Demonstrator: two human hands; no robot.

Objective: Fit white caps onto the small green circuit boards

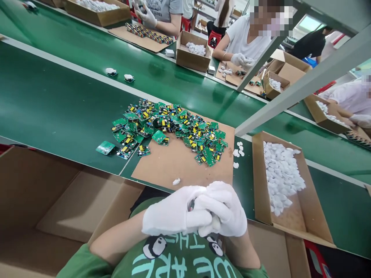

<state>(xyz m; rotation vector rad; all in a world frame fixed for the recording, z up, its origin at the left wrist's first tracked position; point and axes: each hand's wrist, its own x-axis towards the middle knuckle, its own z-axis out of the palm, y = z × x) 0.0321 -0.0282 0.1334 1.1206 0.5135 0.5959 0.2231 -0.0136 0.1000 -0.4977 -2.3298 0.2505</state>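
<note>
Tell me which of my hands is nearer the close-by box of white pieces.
Right. Your right hand is left of the box; your left hand is farther left, against the right.

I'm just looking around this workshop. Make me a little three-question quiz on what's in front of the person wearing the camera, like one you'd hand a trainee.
1. True or false: some circuit boards lie on the green table, off the brown sheet.
2. What does the open cardboard box right of that sheet, on the near table, hold?
A) Gloves
B) Small white pieces
C) Circuit boards
3. Which is nearer that box: the camera wearer's left hand or right hand?

Key: 1. True. 2. B. 3. The right hand.
</note>
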